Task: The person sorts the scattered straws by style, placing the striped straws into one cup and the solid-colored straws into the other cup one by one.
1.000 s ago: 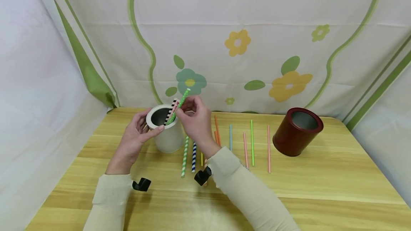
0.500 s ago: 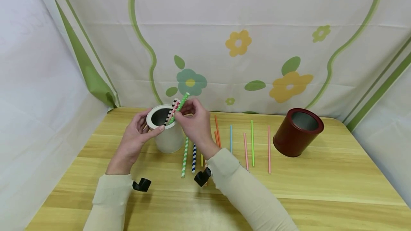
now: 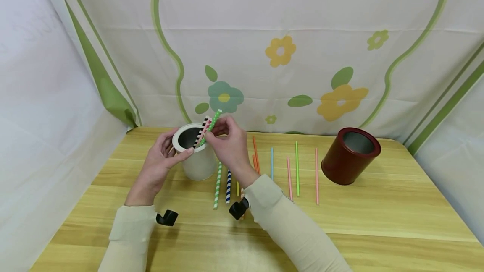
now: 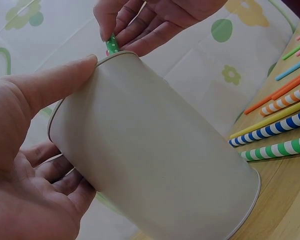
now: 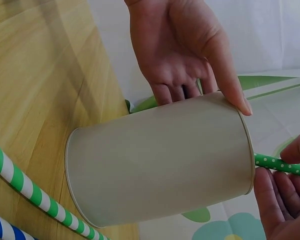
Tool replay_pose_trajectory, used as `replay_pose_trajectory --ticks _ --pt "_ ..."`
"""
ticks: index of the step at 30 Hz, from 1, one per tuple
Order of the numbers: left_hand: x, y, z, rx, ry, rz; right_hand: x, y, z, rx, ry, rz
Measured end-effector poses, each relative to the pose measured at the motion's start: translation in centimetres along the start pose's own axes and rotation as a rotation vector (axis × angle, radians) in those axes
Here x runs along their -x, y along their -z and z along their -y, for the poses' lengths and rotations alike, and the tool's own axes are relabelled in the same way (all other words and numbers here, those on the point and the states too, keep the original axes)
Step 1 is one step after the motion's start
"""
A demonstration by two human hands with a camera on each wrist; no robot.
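At the left of the table stands a white can (image 3: 198, 165), its mouth facing up. My left hand (image 3: 156, 165) grips it from the left, thumb at the rim and fingers round the far side. A green straw with white dots (image 3: 216, 119) leans in the can's mouth, and my right hand (image 3: 230, 144) pinches it between thumb and fingers. Beside it in the can lean a black-and-white striped straw (image 3: 200, 132) and a pink patterned one partly covered. The lower ends of these straws are hidden inside the can.
Several straws lie in the middle of the wooden table (image 3: 378, 221): a green-striped straw (image 3: 217, 186), a blue-striped straw (image 3: 228, 187), and plain ones such as a lime straw (image 3: 297, 169). A dark red can (image 3: 342, 163) stands at the right. A flowered cloth hangs behind.
The green dotted straw has sunk slightly lower into the can with my right hand still pinching it. My left hand keeps its place on the can.
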State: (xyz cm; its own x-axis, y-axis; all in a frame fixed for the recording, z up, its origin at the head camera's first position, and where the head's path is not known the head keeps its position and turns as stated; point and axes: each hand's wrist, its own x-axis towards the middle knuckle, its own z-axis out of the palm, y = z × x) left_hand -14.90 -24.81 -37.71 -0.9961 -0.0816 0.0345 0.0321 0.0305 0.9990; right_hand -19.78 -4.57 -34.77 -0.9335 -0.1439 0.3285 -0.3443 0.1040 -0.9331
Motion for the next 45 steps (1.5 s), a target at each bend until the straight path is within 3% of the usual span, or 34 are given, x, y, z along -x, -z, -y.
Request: replay_pose_trajectory --ticks 45 --pt "0.07 -0.07 -0.07 0.004 0.012 -0.002 0.75 0.70 -0.24 0.012 -0.006 0.024"
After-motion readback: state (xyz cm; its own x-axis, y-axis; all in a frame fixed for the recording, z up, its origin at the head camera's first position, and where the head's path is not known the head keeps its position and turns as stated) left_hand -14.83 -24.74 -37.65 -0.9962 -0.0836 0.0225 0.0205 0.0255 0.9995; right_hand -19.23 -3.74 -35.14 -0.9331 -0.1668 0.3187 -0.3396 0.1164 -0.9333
